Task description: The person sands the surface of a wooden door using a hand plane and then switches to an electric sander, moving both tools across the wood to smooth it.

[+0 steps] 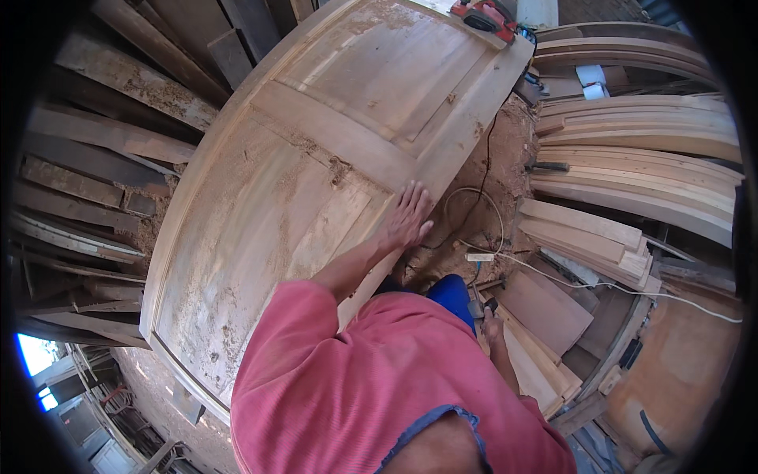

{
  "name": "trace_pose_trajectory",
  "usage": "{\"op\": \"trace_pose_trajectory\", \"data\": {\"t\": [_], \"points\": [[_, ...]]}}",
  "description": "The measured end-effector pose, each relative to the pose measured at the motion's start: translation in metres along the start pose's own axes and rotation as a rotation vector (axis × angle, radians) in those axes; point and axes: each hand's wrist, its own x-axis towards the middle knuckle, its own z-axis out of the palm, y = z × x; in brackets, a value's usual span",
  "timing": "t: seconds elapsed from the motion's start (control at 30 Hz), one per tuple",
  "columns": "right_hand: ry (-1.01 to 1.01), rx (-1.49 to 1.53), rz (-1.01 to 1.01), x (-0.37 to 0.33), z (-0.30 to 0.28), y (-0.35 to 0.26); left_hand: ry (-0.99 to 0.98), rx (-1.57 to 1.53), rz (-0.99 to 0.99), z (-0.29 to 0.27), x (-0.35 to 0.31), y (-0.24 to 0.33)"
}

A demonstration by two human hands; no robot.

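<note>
- Pink shirt, one, fills the foreground of the head view.
- One wooden door, showing two recessed panels, lies across the middle.
- Left hand: grip spread flat on the door's right-hand edge, holding nothing.
- Right hand: grip closed round one dark tool.
- One red power tool sits at the far end; its markings are too small to read.
</note>
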Motion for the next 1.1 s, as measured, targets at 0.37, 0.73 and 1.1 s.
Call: {"op": "trace_pose_trajectory", "data": {"t": [0.37, 0.73, 1.1], "points": [[0.036, 0.001, 0.173, 0.014, 0.001, -0.055, -0.272, 0.247, -0.721, -0.039, 0.124, -0.124], [-0.038, 0.102, 0.266, 0.074, -0.041, -0.076, -0.039, 0.377, -0.818, -0.019, 0.098, -0.158], [-0.106, -0.594, -0.087, 0.159, -0.107, -0.125, -0.043, 0.165, -0.524, 0.000, 0.071, -0.014]]}}
